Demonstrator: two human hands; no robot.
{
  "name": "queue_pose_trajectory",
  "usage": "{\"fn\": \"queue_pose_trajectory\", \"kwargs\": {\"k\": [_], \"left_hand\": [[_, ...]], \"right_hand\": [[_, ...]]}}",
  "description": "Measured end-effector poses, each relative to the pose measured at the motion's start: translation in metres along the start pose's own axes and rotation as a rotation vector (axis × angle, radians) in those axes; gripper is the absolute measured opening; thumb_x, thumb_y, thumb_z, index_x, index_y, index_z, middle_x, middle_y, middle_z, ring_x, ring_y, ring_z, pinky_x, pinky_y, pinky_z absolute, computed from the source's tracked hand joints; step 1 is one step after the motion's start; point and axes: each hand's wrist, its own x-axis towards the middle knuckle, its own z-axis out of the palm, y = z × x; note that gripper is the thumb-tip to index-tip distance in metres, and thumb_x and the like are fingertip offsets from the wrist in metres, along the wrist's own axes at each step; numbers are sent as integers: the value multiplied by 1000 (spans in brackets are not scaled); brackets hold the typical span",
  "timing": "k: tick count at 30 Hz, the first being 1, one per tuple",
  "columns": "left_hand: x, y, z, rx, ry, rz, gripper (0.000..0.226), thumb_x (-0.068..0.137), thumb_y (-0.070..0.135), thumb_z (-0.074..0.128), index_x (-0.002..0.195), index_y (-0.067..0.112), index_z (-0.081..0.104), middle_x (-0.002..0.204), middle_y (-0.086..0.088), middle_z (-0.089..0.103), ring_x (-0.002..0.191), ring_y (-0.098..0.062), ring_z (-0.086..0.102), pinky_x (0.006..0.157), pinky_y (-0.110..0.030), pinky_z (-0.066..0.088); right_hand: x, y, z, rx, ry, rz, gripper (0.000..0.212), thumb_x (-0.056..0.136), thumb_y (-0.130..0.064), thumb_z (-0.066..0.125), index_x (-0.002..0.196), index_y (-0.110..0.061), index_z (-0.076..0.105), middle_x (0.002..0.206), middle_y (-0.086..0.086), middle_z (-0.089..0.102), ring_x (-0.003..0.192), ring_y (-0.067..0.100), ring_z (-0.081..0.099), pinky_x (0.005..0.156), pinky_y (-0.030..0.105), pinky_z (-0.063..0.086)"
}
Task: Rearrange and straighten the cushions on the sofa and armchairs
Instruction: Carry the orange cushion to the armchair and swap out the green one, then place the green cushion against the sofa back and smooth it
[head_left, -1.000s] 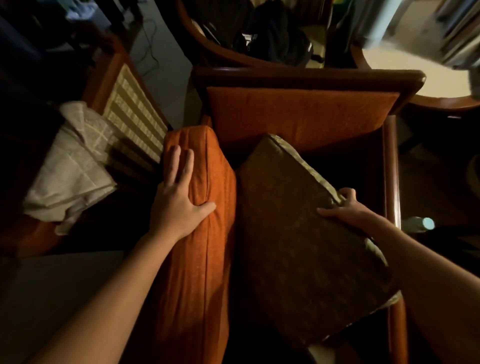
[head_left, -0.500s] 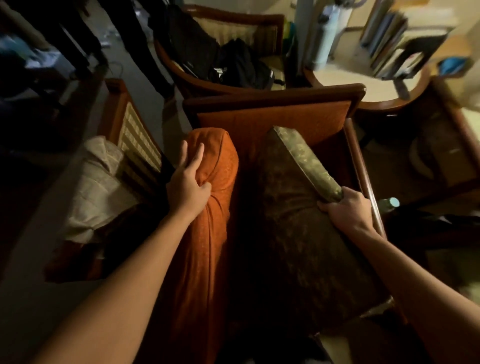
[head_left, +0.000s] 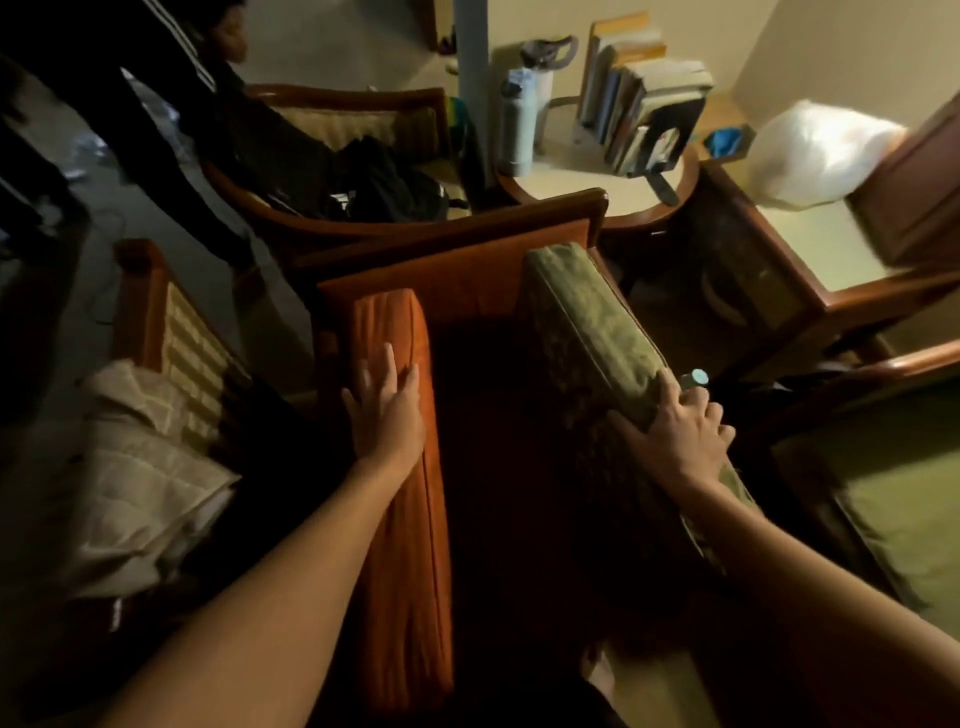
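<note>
An orange cushion (head_left: 402, 545) stands on edge along the left side of a wooden armchair (head_left: 452, 228) with an orange back. My left hand (head_left: 387, 410) lies flat on the cushion's top edge, fingers spread. An olive patterned cushion (head_left: 587, 322) stands on edge along the chair's right side. My right hand (head_left: 680, 436) grips its upper edge, thumb on the inner face. Between the two cushions the seat is dark and I cannot see its surface.
A striped chair (head_left: 182, 332) with a folded pale cloth (head_left: 140, 467) stands at left. Behind are another armchair (head_left: 332, 130) with dark bags, a person in dark clothes (head_left: 171, 104), a round table (head_left: 597, 182) with books and a bottle, and a side table (head_left: 810, 244) with a white bag.
Both cushions have swung apart and more upright, opening a dark gap between them. My view has lifted, showing more of the room behind.
</note>
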Motion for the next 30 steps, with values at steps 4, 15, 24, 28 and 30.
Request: {"fn": "queue_pose_trajectory", "kwargs": {"k": [4,15,24,28,30], "left_hand": [[-10,25,8,85,-63,152,60,97,38,48,152,23,27,164,-10,7,149,-39,-1,117,-61,3],[54,206,11,303,-299,788,108,81,52,69,155,25,-4,164,-2,-10,150,-35,-5,120,-56,6],[131,270,46,426,-421,1157,97,70,33,81,150,25,26,157,-2,27,148,-31,14,119,-59,8],[147,272,53,214,-399,1245,82,61,47,81,135,27,49,134,1,53,128,-24,43,114,-44,28],[145,273,51,159,-409,1258,78,61,47,83,131,28,54,128,3,57,119,-22,47,103,-36,38]], "right_hand": [[-13,22,5,-11,32,-24,90,77,-80,39,148,-31,14,146,16,34,126,39,37,99,54,32],[-20,45,8,29,-13,23,95,77,-83,29,151,-28,8,153,12,30,132,34,37,103,49,34],[2,58,15,36,44,170,108,65,-87,44,143,-13,32,118,5,55,104,25,54,85,43,42],[11,61,18,35,-9,183,100,59,-87,49,131,-18,43,110,-1,56,99,23,56,82,42,45],[15,63,17,94,39,167,52,70,-56,64,106,-20,53,99,-2,61,92,25,60,77,39,42]]}}
